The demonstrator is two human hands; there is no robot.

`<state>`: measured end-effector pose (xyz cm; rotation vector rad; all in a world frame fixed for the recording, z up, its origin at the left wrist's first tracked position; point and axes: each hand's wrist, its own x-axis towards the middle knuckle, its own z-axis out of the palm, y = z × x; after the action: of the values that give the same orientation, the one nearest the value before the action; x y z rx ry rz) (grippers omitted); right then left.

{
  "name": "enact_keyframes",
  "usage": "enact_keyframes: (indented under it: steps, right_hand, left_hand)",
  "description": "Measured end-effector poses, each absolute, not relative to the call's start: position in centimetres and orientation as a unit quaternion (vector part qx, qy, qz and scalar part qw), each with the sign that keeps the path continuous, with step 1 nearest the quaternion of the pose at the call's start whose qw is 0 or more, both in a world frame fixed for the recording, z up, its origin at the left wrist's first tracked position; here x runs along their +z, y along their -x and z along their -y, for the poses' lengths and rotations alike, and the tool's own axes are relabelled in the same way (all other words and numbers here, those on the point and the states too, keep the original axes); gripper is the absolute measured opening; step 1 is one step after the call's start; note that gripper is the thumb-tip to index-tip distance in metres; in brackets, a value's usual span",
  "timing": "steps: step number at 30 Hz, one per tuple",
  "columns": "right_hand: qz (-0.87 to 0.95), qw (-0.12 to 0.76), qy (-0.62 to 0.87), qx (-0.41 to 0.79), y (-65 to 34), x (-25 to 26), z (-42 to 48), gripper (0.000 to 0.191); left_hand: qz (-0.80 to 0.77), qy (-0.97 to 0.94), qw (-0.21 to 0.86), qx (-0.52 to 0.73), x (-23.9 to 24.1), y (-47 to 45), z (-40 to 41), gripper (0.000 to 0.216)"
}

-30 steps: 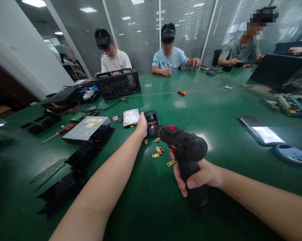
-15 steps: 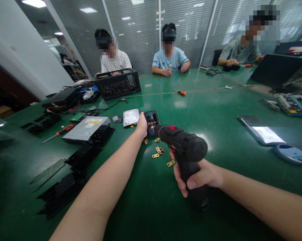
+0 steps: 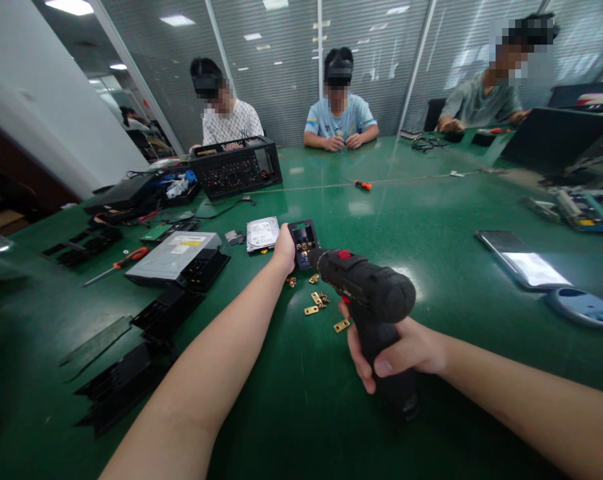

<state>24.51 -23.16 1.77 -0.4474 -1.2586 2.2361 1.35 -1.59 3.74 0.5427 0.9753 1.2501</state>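
My right hand (image 3: 389,353) is wrapped round the grip of a black cordless drill (image 3: 366,283) with red buttons. The drill's nose points away from me, at a small dark plastic housing (image 3: 303,235) with brass-coloured parts inside; the chuck hides the bit's tip, so contact cannot be made out. At the housing's left side, my left hand (image 3: 284,250) grips it, its fingers mostly hidden. Brass plates (image 3: 311,311) and small copper-coloured screws (image 3: 323,300) lie on the green table between my arms. Just left of my left hand is a hard drive (image 3: 262,235).
Leftward lie an optical drive (image 3: 174,257), an orange-handled screwdriver (image 3: 131,257) and black plastic pieces (image 3: 131,373). A computer case (image 3: 236,167) stands behind them. To the right are a phone (image 3: 521,260) and a blue oval object (image 3: 581,307). Several people sit across the table (image 3: 421,200).
My hands, the drill and the housing stay almost still. Across the table, the middle person's hands have come closer together, and the person at right has shifted a hand to the left.
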Motion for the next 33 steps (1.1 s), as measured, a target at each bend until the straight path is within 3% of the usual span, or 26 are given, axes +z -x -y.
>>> enact_keyframes:
  steps: [33]
  right_hand:
    - [0.471,0.265,0.169,0.824,-24.48,1.8,23.18,0.064]
  left_hand:
    - [-0.44,-0.244,0.659,0.559,3.37,-1.57,1.29,0.05]
